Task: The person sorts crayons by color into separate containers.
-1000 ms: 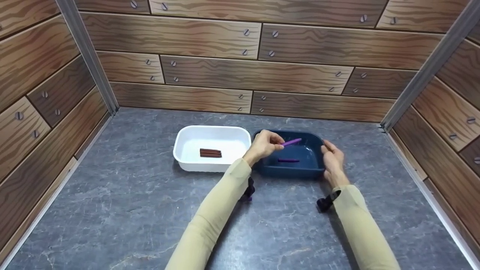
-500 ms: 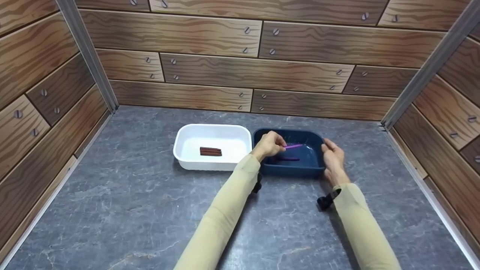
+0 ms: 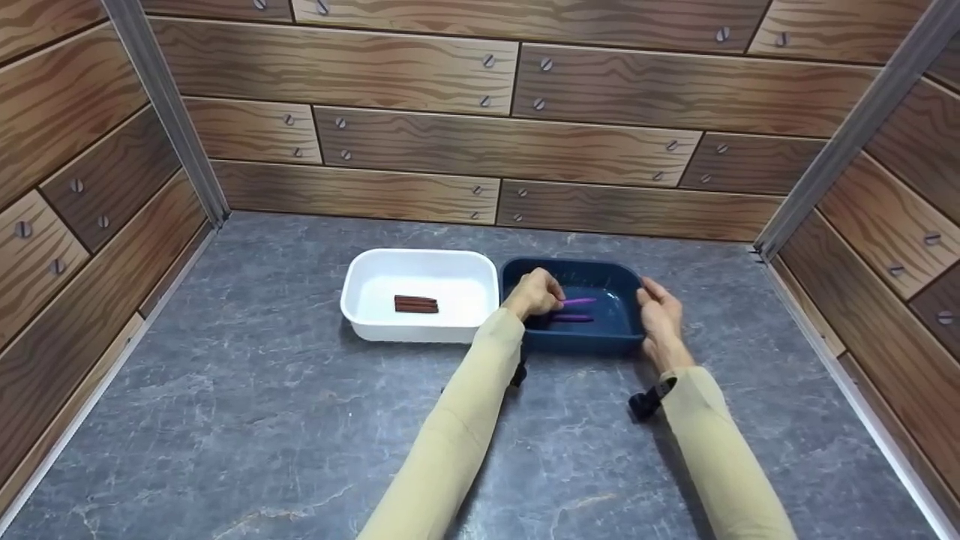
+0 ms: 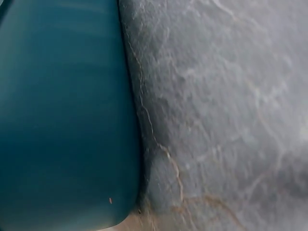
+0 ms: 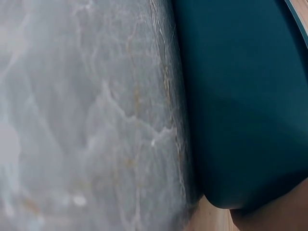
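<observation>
My left hand (image 3: 535, 291) is down inside the dark blue bin (image 3: 585, 343), pinching one end of a slim purple stick (image 3: 579, 301). The stick lies low over the bin's floor, nearly level, its free end pointing right. Just nearer to me, a second purple stick (image 3: 573, 318) lies on the floor of the bin, roughly parallel to it. My right hand (image 3: 661, 319) grips the bin's right side at the rim. In the left wrist view only the bin's outer wall (image 4: 67, 106) and the tabletop show. The right wrist view has the wall (image 5: 240, 96) with part of my hand at its lower corner.
A white bin (image 3: 420, 333) stands against the blue one's left side, with several dark brown sticks (image 3: 415, 304) side by side in it. The grey marbled table (image 3: 262, 420) is enclosed by wood-patterned walls (image 3: 420, 142) at the back and both sides.
My left hand has lowered into the blue bin, bringing the purple stick down from above the bin to beside the other one. My right hand keeps its grip on the rim.
</observation>
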`<act>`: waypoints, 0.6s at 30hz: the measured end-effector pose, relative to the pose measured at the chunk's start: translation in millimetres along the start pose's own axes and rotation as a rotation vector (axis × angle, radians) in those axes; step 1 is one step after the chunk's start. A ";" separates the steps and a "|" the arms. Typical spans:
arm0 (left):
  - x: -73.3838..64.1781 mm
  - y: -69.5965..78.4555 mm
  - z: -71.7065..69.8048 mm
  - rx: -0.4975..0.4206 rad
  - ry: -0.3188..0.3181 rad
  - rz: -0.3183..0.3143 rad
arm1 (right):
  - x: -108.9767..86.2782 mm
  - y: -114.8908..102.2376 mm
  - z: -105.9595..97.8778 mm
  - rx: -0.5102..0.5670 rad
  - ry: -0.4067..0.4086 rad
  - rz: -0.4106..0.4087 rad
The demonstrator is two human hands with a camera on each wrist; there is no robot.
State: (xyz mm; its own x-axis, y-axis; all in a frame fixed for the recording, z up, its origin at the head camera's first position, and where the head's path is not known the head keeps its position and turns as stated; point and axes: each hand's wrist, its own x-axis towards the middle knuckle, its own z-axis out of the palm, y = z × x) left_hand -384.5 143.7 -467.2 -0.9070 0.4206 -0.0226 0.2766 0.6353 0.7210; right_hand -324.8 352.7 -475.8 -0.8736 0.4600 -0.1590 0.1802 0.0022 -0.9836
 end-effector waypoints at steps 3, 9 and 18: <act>-0.1 0.3 0.0 0.013 -0.009 -0.017 | -0.8 0.2 -0.6 -0.009 -0.006 -0.005; -0.5 0.2 -0.4 0.045 -0.019 -0.038 | -0.9 0.6 -1.6 -0.005 -0.002 -0.022; -0.3 0.8 -1.6 0.026 -0.062 -0.074 | 0.6 0.5 -0.5 0.003 0.004 -0.021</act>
State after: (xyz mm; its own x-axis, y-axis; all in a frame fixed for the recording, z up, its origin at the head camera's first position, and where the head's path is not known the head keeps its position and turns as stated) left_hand -384.5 143.0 -465.5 -0.9041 0.4104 -0.1188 0.2182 0.6826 0.6974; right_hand -325.0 353.4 -476.3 -0.8753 0.4634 -0.1381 0.1606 0.0092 -0.9870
